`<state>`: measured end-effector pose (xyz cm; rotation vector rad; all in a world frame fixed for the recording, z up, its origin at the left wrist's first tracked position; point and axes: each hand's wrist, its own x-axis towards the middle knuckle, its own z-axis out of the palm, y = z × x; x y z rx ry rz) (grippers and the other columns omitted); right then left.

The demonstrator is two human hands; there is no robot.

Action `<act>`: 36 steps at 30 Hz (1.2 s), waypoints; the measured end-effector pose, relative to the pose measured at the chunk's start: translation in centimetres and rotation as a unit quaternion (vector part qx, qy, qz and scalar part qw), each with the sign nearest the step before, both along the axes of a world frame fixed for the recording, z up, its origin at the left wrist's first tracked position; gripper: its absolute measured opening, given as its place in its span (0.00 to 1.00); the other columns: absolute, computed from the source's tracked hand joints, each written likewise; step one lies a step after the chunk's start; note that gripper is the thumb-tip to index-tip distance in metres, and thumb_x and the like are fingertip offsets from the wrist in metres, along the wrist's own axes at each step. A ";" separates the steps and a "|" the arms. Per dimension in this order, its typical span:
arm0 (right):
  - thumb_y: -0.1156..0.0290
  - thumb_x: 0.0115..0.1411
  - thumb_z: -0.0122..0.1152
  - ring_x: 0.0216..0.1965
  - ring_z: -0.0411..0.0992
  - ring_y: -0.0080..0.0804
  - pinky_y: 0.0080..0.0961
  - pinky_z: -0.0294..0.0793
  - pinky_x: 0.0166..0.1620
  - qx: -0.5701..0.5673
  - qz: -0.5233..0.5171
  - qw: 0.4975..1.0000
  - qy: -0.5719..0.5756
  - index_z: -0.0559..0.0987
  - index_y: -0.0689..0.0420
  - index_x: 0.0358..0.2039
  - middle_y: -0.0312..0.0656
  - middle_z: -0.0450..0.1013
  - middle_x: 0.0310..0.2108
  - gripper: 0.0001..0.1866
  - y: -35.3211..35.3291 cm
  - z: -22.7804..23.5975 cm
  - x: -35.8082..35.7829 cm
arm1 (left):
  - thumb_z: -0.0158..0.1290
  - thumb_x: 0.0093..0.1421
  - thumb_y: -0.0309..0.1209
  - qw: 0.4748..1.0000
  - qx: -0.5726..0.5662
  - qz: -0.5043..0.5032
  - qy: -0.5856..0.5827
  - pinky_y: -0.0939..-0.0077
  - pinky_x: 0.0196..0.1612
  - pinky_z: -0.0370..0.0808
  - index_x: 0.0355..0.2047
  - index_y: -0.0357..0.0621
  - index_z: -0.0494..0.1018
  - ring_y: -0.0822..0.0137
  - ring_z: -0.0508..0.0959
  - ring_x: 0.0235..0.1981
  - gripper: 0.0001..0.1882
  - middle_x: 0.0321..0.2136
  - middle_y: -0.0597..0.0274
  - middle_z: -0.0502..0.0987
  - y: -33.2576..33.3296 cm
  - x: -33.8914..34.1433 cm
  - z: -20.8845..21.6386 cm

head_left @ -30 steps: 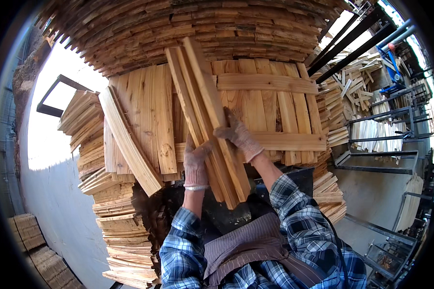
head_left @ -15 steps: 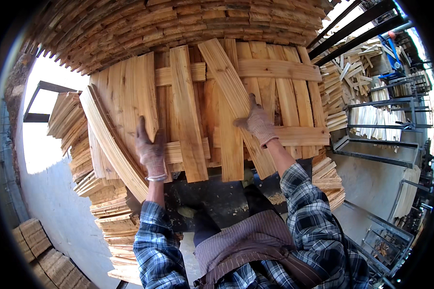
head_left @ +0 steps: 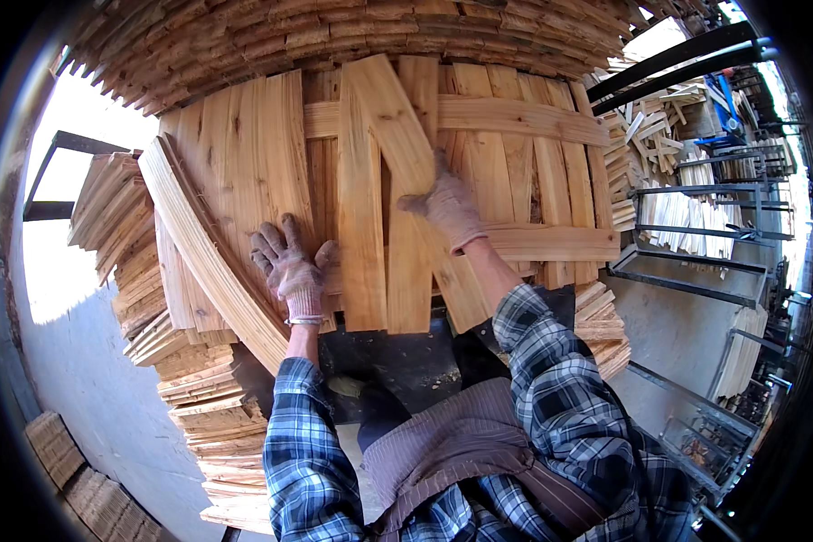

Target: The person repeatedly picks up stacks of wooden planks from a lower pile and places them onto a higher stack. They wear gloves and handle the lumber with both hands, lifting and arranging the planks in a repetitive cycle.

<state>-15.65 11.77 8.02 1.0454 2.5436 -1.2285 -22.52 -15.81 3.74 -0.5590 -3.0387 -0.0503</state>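
Observation:
Both my hands wear pale, dirt-stained work gloves. My left hand lies with fingers spread on the left group of flat wooden boards, holding nothing. My right hand grips a slanted wooden plank, its thumb across the plank's face and its fingers along the right edge. The plank lies aslant over upright planks. Left of it is a narrow upright plank, slightly blurred. Two horizontal slats, an upper slat and a lower slat, cross the boards at the right.
A stack of thin curved boards leans along the left. Piles of cut boards stand at the lower left, and a tall wall of stacked wood rises beyond. Metal frames and loose offcuts are at the right.
The slanted plank has shifted left and now shows a smoother face. The narrow upright plank and the left boards' edge have moved right. My left hand's fingers have spread wider.

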 end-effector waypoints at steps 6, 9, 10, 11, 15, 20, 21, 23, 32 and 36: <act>0.60 0.45 0.75 0.55 0.71 0.50 0.39 0.68 0.56 -0.014 -0.024 0.998 -0.063 0.52 0.55 0.68 0.58 0.72 0.51 0.55 -3.0 1.1 -3.5 | 0.49 0.56 0.64 0.998 -0.029 0.021 -0.042 0.46 0.69 0.43 0.68 0.50 0.54 0.39 0.46 0.69 0.47 0.68 0.39 0.49 0.7 0.1 1.6; 0.61 0.47 0.73 0.55 0.71 0.49 0.36 0.68 0.56 -0.052 -0.026 0.998 0.011 0.59 0.60 0.65 0.58 0.72 0.51 0.48 -1.9 -0.1 -2.6 | 0.48 0.55 0.65 1.000 0.001 0.008 -0.030 0.45 0.68 0.43 0.68 0.50 0.54 0.40 0.46 0.69 0.47 0.68 0.39 0.49 0.7 0.2 1.4; 0.61 0.48 0.72 0.55 0.71 0.49 0.35 0.69 0.56 -0.076 -0.031 0.995 0.053 0.61 0.62 0.63 0.59 0.72 0.51 0.45 -1.1 -1.0 -1.9 | 0.48 0.55 0.65 1.000 0.001 0.006 -0.027 0.45 0.69 0.43 0.68 0.50 0.55 0.40 0.45 0.69 0.48 0.68 0.39 0.49 0.7 0.2 1.3; 0.62 0.49 0.71 0.52 0.72 0.48 0.34 0.70 0.55 -0.052 -0.032 0.994 0.089 0.64 0.64 0.61 0.59 0.73 0.50 0.42 0.2 -2.1 -1.0 | 0.48 0.55 0.66 1.000 0.004 0.001 -0.025 0.45 0.69 0.42 0.68 0.50 0.55 0.39 0.45 0.69 0.48 0.68 0.39 0.48 0.9 0.2 1.1; 0.67 0.55 0.66 0.40 0.77 0.38 0.28 0.75 0.46 -0.228 -0.105 0.947 0.200 0.70 0.63 0.58 0.53 0.77 0.42 0.31 2.8 -1.9 3.1 | 0.48 0.55 0.66 1.000 -0.001 0.016 -0.021 0.45 0.69 0.41 0.67 0.49 0.55 0.39 0.45 0.69 0.48 0.68 0.38 0.48 -0.3 0.2 1.1; 0.70 0.59 0.63 0.36 0.74 0.26 0.24 0.75 0.41 -0.289 -0.245 0.891 0.249 0.71 0.61 0.59 0.42 0.78 0.40 0.27 4.0 -8.2 4.5 | 0.48 0.53 0.68 0.999 0.008 -0.002 -0.038 0.46 0.69 0.37 0.68 0.49 0.52 0.39 0.41 0.70 0.51 0.69 0.39 0.44 0.8 0.2 0.8; 0.70 0.59 0.63 0.36 0.74 0.25 0.24 0.75 0.41 -0.280 -0.232 0.901 0.237 0.71 0.61 0.59 0.42 0.78 0.40 0.27 3.7 -8.5 4.0 | 0.48 0.53 0.68 0.999 0.011 -0.004 -0.044 0.46 0.69 0.36 0.69 0.49 0.52 0.40 0.41 0.70 0.52 0.69 0.39 0.43 1.1 0.3 1.0; 0.70 0.59 0.63 0.36 0.73 0.25 0.23 0.74 0.41 -0.274 -0.203 0.915 0.215 0.71 0.61 0.58 0.42 0.78 0.39 0.27 1.8 -7.8 1.7 | 0.48 0.53 0.69 0.999 0.005 -0.002 -0.048 0.47 0.70 0.36 0.69 0.49 0.51 0.40 0.40 0.70 0.52 0.69 0.39 0.42 0.8 0.3 1.4; 0.71 0.57 0.61 0.38 0.76 0.31 0.25 0.74 0.42 -0.157 -0.115 0.952 0.235 0.72 0.61 0.57 0.46 0.79 0.38 0.26 1.3 -6.2 -0.4 | 0.51 0.50 0.68 0.999 0.014 0.006 -0.051 0.46 0.69 0.37 0.68 0.48 0.53 0.38 0.42 0.70 0.53 0.69 0.38 0.44 0.5 0.6 1.8; 0.63 0.57 0.62 0.41 0.78 0.42 0.31 0.74 0.44 -0.051 -0.068 0.980 0.180 0.72 0.59 0.56 0.51 0.79 0.38 0.27 3.0 -7.0 -0.3 | 0.53 0.50 0.66 0.998 0.033 0.003 -0.048 0.44 0.69 0.38 0.67 0.49 0.56 0.35 0.44 0.68 0.51 0.66 0.36 0.51 1.0 0.3 2.3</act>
